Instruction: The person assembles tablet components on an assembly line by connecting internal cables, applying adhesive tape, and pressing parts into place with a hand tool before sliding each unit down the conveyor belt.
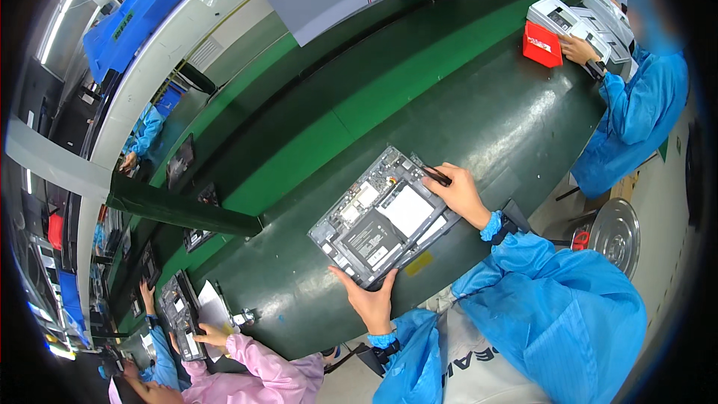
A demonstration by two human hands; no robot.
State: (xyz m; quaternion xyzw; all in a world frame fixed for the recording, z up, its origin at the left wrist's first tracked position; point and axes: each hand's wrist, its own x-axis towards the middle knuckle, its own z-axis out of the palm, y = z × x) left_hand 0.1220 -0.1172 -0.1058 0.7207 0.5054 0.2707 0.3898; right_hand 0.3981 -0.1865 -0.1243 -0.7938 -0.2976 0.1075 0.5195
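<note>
Grip: right hand (pixel 461 194) pinches black tweezers (pixel 436 175), tips on the device's far corner; left hand (pixel 370 298) spread, fingers pressed against the near edge.
Handling: opened tablet (pixel 385 217) looks flat, stiff, light, fragile inside; probably best held by the frame edges, not the boards.
Look: grey frame, dark battery, white label, small circuit boards exposed.
Place: dark green bench (pixel 493 127), just before the person.
Around: co-worker in blue sleeve (pixel 636 116) near red box (pixel 543 43).

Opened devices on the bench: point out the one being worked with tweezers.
It is the opened device at centre: the right hand holds black tweezers over its top corner, the left hand steadies its near edge. The device at lower left is a co-worker's.
</note>
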